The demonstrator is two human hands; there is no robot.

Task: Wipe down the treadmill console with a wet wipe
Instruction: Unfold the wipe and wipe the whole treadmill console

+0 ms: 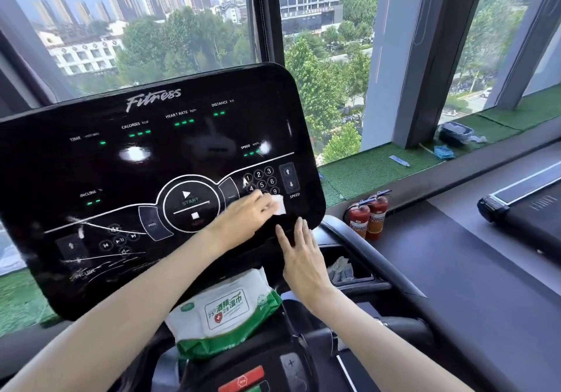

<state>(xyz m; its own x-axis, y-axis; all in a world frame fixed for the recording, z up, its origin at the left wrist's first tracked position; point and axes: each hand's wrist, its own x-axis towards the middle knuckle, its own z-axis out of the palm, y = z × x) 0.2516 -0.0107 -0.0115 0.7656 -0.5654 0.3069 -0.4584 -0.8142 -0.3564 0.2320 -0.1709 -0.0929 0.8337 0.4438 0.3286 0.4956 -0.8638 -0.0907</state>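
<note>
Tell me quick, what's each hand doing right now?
Left hand: closed on the wet wipe, pressing it to the console by the number keys.
Right hand: open, flat on the console's lower edge, holding nothing.

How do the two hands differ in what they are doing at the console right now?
The left hand presses a white wet wipe against the console just below the number keypad; the right hand holds nothing. The left hand is bunched around the wipe; the right hand lies flat, fingers spread, on the console's lower edge. Both touch the console's right side.
</note>
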